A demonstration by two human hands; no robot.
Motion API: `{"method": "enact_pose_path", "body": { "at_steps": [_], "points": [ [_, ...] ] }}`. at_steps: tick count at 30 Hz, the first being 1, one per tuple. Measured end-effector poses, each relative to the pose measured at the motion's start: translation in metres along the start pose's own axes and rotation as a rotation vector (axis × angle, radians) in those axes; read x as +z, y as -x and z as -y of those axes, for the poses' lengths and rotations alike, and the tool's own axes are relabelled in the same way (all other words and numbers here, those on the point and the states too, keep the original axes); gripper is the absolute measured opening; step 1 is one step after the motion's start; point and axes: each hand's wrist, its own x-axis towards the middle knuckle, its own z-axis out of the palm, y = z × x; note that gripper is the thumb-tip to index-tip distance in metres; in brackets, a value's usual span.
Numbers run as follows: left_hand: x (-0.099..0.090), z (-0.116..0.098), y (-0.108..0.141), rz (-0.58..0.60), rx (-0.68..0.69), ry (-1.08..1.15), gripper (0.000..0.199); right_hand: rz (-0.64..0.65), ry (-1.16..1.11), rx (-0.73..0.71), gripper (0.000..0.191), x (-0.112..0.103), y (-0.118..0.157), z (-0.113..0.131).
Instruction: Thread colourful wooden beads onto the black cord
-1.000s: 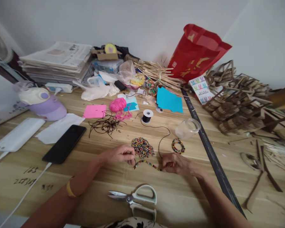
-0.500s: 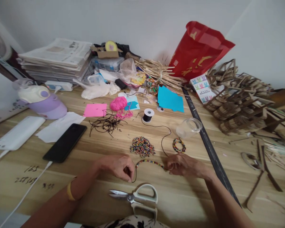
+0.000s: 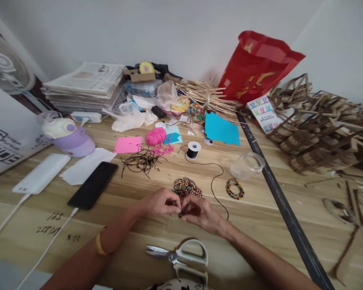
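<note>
My left hand (image 3: 161, 202) and my right hand (image 3: 201, 213) meet fingertip to fingertip, both pinched closed, just in front of a pile of small multicoloured beads (image 3: 187, 186). A small dark bit of the beaded cord (image 3: 180, 215) shows between the fingertips; the rest is hidden by the hands. Black cord (image 3: 212, 185) runs from a white-rimmed spool (image 3: 192, 150) across the table to my right wrist. Right of the pile lies a coiled beaded bracelet (image 3: 235, 189). Scissors (image 3: 178, 255) with pale handles lie slightly open near the front edge, below my hands.
A clear jar (image 3: 247, 165) lies on its side at right, beside a black strip (image 3: 278, 197). Black cord scraps (image 3: 142, 159), pink yarn (image 3: 156, 136) and a phone (image 3: 93, 185) are at left. Brown wooden models (image 3: 317, 137) crowd the far right.
My hands have come together from either side of the stretched beaded cord, my right hand moving left. The beaded row is now mostly out of sight. The view has shifted slightly.
</note>
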Motion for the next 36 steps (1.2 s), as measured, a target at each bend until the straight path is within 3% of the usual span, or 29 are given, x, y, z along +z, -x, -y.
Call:
{"method": "enact_pose_path", "body": {
  "at_steps": [4, 8, 15, 22, 28, 36],
  "points": [
    [0.002, 0.007, -0.002, -0.022, -0.001, -0.028, 0.013, -0.126, -0.05, -0.026, 0.026, 0.011, 0.001, -0.02],
    [0.004, 0.007, -0.002, -0.004, -0.031, -0.018, 0.012, -0.178, 0.127, -0.14, 0.02, 0.012, 0.004, -0.02],
    [0.003, 0.002, -0.004, 0.016, -0.005, -0.023, 0.011, -0.164, 0.332, -0.275, 0.015, 0.011, 0.007, -0.012],
    [0.004, 0.0, -0.004, 0.011, -0.016, -0.07, 0.01, -0.186, 0.334, -0.345, 0.005, 0.012, 0.007, -0.02],
    [0.004, 0.003, -0.004, -0.018, -0.026, -0.027, 0.008, -0.151, 0.372, -0.372, 0.011, 0.011, 0.007, -0.021],
    [0.006, 0.002, -0.004, -0.008, -0.023, -0.004, 0.009, -0.186, 0.359, -0.396, 0.004, 0.012, 0.007, -0.024]
  ]
}}
